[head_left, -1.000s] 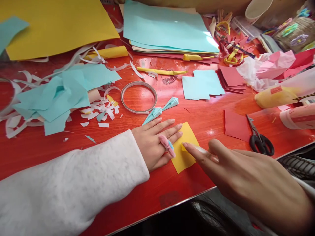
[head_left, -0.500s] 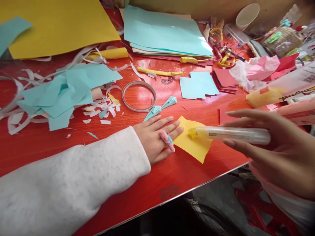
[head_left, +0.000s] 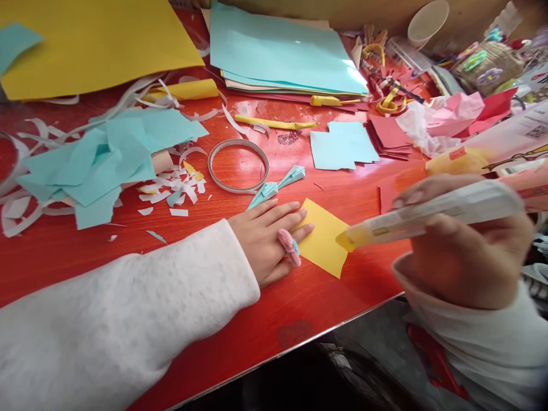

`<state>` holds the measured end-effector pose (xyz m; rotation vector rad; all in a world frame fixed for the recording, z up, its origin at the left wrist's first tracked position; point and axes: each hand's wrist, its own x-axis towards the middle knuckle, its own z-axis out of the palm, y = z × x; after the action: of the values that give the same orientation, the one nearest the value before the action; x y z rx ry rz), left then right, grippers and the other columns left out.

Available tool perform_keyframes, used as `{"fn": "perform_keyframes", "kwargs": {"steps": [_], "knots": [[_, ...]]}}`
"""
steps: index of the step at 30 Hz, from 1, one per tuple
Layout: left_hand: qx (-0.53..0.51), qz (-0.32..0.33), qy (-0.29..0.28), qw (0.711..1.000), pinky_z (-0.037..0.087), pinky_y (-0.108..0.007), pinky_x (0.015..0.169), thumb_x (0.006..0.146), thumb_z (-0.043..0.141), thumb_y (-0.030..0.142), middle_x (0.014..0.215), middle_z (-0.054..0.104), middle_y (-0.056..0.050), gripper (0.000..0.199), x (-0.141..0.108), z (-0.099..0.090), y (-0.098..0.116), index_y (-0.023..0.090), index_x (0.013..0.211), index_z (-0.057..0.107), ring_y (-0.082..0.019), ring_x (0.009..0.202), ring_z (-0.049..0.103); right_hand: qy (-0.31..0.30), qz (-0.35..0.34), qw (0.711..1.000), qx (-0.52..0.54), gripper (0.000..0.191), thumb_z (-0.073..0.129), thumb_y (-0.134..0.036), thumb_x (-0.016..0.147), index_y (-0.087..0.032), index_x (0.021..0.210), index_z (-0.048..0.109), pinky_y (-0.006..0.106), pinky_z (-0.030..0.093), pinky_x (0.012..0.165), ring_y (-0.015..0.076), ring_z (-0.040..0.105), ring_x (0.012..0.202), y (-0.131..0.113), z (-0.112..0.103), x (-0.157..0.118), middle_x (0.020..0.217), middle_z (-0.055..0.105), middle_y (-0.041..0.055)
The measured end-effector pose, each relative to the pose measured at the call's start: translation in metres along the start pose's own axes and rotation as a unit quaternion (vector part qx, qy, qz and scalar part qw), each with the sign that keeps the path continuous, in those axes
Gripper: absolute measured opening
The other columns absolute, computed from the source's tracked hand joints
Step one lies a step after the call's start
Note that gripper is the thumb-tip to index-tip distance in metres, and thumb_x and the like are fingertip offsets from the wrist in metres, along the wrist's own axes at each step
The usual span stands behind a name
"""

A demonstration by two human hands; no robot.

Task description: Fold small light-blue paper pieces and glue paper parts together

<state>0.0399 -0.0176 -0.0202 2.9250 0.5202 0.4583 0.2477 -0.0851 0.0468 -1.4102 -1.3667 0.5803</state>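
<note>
My left hand (head_left: 269, 240) lies flat on the red table with fingers spread. Two of its fingertips press on the left edge of a small yellow paper square (head_left: 325, 242). A fuzzy pink and blue ring (head_left: 289, 246) sits on one finger. Wrapped in the fingers of my right hand (head_left: 466, 257) is a slanted, translucent glue tube (head_left: 436, 214). Its yellow tip is at the right edge of the square; whether it touches cannot be made out. Folded light-blue paper pieces (head_left: 274, 188) lie just beyond my left fingertips.
A tape ring (head_left: 209, 165) lies behind my left hand. Crumpled blue paper (head_left: 103, 160) and white scraps (head_left: 175, 188) are at left. Blue sheets (head_left: 282, 51) are stacked at the back, near blue squares (head_left: 342, 145) and red squares (head_left: 387, 137). The table's front edge (head_left: 299, 342) runs diagonally.
The glue tube's tip has shifted from the middle of the yellow square to its right edge, and the tube now tilts more. My right fingers have closed further around it. My left hand stays put.
</note>
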Motion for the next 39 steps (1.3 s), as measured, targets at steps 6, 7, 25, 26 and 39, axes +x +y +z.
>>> {"fn": "perform_keyframes", "kwargs": {"steps": [6,7,25,26,39], "knots": [[-0.024,0.005,0.024,0.999,0.028,-0.040,0.110,0.088,0.038,0.032,0.113,0.057,-0.011,0.047,0.001,0.000,-0.001,0.006,0.126,0.049,-0.026,0.121,0.044,-0.097,0.088,0.983,0.130,0.006,0.043,-0.020,0.078,-0.020,0.084,0.040,0.036,0.048,0.075,0.0163,0.057,0.080,0.014,0.034,0.005,0.080,0.051,0.0042],[-0.024,0.003,0.030,0.999,0.028,-0.039,0.110,0.089,0.038,0.032,0.111,0.058,-0.011,0.047,0.002,0.000,-0.001,0.005,0.125,0.049,-0.025,0.120,0.044,-0.106,0.106,0.977,0.150,0.009,0.040,-0.019,0.079,-0.021,0.087,0.036,0.035,0.047,0.073,0.0146,0.055,0.074,0.016,0.036,0.007,0.077,0.048,0.0024],[0.054,-0.020,-0.013,0.998,0.022,-0.034,0.112,0.096,0.019,0.030,0.142,0.035,-0.003,0.046,0.001,0.001,0.004,0.014,0.134,0.040,-0.016,0.132,0.033,-0.276,0.215,0.894,0.281,0.044,0.049,-0.028,0.077,-0.019,0.042,0.024,0.022,0.020,0.030,0.0056,0.019,0.028,0.002,0.059,0.020,0.032,0.018,-0.0060],[0.052,-0.023,-0.010,0.998,0.022,-0.034,0.112,0.096,0.019,0.029,0.142,0.035,-0.003,0.046,0.001,0.000,0.005,0.014,0.134,0.041,-0.016,0.132,0.034,-0.277,0.198,0.899,0.276,0.043,0.050,-0.028,0.078,-0.019,0.043,0.026,0.022,0.019,0.030,0.0055,0.020,0.029,0.001,0.058,0.016,0.033,0.020,-0.0060],[0.045,-0.020,-0.056,0.997,0.017,-0.037,0.113,0.095,0.017,0.028,0.145,0.027,-0.003,0.047,0.002,-0.008,0.006,0.016,0.137,0.035,-0.016,0.135,0.029,-0.328,0.034,0.935,0.128,0.035,0.040,-0.026,0.084,-0.017,0.052,0.027,0.024,0.028,0.044,0.0082,0.032,0.038,-0.010,0.026,-0.006,0.040,0.029,-0.0028]]}}
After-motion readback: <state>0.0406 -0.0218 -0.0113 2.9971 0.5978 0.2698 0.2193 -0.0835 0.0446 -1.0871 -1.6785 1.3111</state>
